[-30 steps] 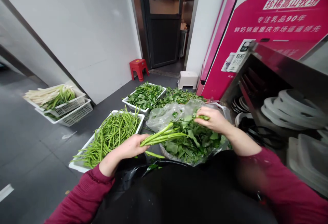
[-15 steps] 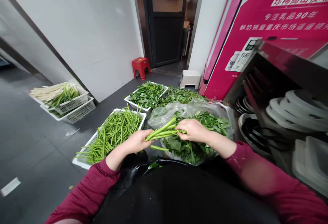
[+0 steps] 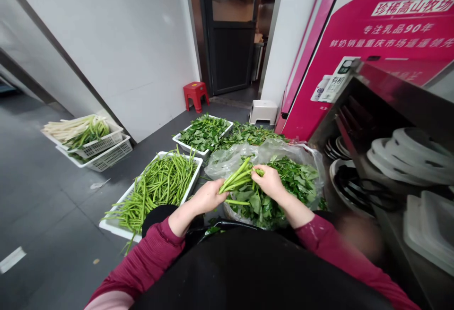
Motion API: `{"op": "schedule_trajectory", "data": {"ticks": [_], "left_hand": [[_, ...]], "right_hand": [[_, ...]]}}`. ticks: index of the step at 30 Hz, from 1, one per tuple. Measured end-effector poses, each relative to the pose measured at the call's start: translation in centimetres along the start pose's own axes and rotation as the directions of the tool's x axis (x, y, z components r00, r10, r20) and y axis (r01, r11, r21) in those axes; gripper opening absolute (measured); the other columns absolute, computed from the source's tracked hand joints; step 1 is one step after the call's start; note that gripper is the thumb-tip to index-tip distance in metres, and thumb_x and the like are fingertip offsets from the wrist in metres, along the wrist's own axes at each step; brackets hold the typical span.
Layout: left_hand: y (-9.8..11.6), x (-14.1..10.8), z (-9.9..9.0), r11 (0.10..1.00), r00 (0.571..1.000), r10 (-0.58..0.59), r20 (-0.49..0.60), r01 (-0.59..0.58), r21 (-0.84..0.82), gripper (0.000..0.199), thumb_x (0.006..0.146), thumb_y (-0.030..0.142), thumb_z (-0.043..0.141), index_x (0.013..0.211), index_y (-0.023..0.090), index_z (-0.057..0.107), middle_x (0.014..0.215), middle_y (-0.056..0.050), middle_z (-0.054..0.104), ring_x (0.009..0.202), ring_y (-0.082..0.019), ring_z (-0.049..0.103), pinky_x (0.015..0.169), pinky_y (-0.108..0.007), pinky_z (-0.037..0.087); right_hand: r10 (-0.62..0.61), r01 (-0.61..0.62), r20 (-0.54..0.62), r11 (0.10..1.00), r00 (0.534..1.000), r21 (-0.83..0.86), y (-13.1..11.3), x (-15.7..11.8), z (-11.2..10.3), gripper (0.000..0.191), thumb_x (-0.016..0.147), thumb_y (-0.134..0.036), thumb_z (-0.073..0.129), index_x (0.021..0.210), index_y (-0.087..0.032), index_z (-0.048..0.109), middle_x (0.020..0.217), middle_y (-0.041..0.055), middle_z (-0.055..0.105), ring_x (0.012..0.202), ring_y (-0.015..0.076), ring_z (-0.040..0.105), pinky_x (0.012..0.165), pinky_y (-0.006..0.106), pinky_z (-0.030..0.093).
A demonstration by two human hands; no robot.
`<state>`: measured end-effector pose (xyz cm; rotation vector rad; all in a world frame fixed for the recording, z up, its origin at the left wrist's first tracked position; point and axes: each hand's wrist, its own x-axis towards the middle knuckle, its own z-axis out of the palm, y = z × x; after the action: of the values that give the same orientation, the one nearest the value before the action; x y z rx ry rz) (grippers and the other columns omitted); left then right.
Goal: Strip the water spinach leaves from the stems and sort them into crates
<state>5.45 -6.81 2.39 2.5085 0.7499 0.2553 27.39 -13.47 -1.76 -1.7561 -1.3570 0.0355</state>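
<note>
Between my two hands stretches a small bunch of green vegetable stems (image 3: 238, 178). My left hand (image 3: 210, 195) is closed round the near end of the bunch, with one loose stem sticking out below. My right hand (image 3: 268, 180) pinches the other end. Under the hands lies a clear plastic bag (image 3: 229, 157) filled with leafy greens (image 3: 298, 177). A white basket (image 3: 196, 176) heaped with cut green stems (image 3: 161, 185) stands left of my left hand. Some of the leaves beneath the bunch are hidden by my hands.
Farther off are a white basket of leaves (image 3: 204, 133) and a pile of greens (image 3: 251, 132). Stacked baskets of scallions (image 3: 83, 133) stand at left. A red stool (image 3: 196, 95), a white stool (image 3: 263, 111), and a metal shelf with white dishes (image 3: 407, 154) are around.
Both hands have shifted right with the stem bunch, and my right hand has turned more upright. A dark-clad knee now shows beside the basket of stems.
</note>
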Motion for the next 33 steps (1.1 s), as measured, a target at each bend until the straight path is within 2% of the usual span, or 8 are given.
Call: {"op": "schedule_trajectory", "data": {"ticks": [5,9,12,15,19,24,27,33], "left_hand": [[1.2,1.0,1.0,1.0,1.0,-0.019,0.017,0.019,0.006,0.014,0.076,0.026,0.046,0.082,0.016,0.054,0.068,-0.001,0.057,0.062,-0.013,0.052,0.058,-0.022,0.037],[1.6,1.5,1.4,0.995,0.996,-0.076,0.04,0.074,0.065,0.013,0.075,0.027,0.047,0.079,0.016,0.054,0.067,-0.002,0.057,0.06,-0.014,0.051,0.058,-0.023,0.036],[0.7,1.2,0.7,0.998,0.995,-0.059,0.081,0.055,0.043,0.016,0.076,0.027,0.046,0.082,0.016,0.055,0.07,-0.002,0.058,0.064,-0.014,0.053,0.06,-0.023,0.038],[-0.6,0.8,-0.5,0.999,0.994,-0.04,0.104,0.04,0.0,0.018,0.075,0.027,0.045,0.082,0.015,0.056,0.073,-0.002,0.058,0.065,-0.014,0.051,0.06,-0.023,0.039],[-1.2,1.0,-1.1,1.0,0.989,-0.002,0.145,0.006,-0.028,0.017,0.073,0.026,0.047,0.081,0.014,0.056,0.07,0.0,0.056,0.062,-0.012,0.049,0.057,-0.022,0.037],[-0.2,1.4,-0.3,0.997,0.978,0.056,0.201,-0.043,-0.07,0.02,0.073,0.024,0.047,0.086,0.014,0.058,0.072,0.0,0.058,0.063,-0.012,0.05,0.058,-0.021,0.038],[0.0,1.3,0.0,0.998,0.977,0.049,0.207,-0.041,-0.044,0.018,0.073,0.025,0.048,0.082,0.015,0.057,0.071,0.0,0.058,0.062,-0.012,0.05,0.056,-0.02,0.038],[0.5,1.2,-0.1,0.986,0.986,0.018,0.168,-0.045,0.161,0.016,0.073,0.026,0.049,0.081,0.015,0.058,0.069,-0.004,0.061,0.06,-0.014,0.054,0.054,-0.022,0.036]], "right_hand": [[0.19,-0.19,0.004,0.981,0.982,0.033,0.7,-0.4,0.9,0.027,0.072,-0.036,0.05,0.082,-0.017,0.066,0.066,0.0025,0.066,0.05,0.0158,0.054,0.051,0.027,0.043],[-0.004,-0.022,-0.092,0.957,0.996,-0.288,2.1,-0.2,1.2,0.021,0.078,-0.028,0.046,0.084,-0.019,0.064,0.088,0.0064,0.066,0.078,0.0198,0.059,0.065,0.029,0.044],[-0.126,0.125,0.033,0.845,0.992,-0.521,5.1,0.0,-0.5,0.018,0.079,-0.022,0.045,0.075,-0.017,0.062,0.078,0.009,0.064,0.078,0.0204,0.057,0.062,0.027,0.042],[-0.223,0.253,0.12,0.824,0.967,-0.507,7.0,0.0,-3.1,0.015,0.08,-0.024,0.047,0.077,-0.018,0.061,0.077,0.0069,0.064,0.077,0.0193,0.056,0.064,0.027,0.042],[-0.395,0.407,0.105,0.858,0.913,-0.313,4.3,-0.3,-4.6,0.019,0.082,-0.034,0.052,0.081,-0.018,0.061,0.08,0.0055,0.063,0.077,0.0179,0.055,0.07,0.028,0.042],[-0.576,0.648,0.307,0.72,0.758,-0.249,-0.6,-0.9,-2.5,0.02,0.086,-0.028,0.045,0.09,-0.018,0.062,0.076,0.0059,0.061,0.074,0.0172,0.052,0.065,0.028,0.04],[-0.595,0.702,0.388,0.666,0.704,-0.251,-1.0,-1.0,-1.4,0.021,0.086,-0.027,0.044,0.09,-0.018,0.062,0.075,0.0056,0.06,0.074,0.0173,0.052,0.063,0.027,0.04],[-0.516,0.695,0.525,0.684,0.677,-0.224,-1.3,-0.9,-0.9,0.019,0.084,-0.024,0.046,0.095,-0.017,0.061,0.084,0.0069,0.063,0.079,0.017,0.055,0.066,0.026,0.042]]}}
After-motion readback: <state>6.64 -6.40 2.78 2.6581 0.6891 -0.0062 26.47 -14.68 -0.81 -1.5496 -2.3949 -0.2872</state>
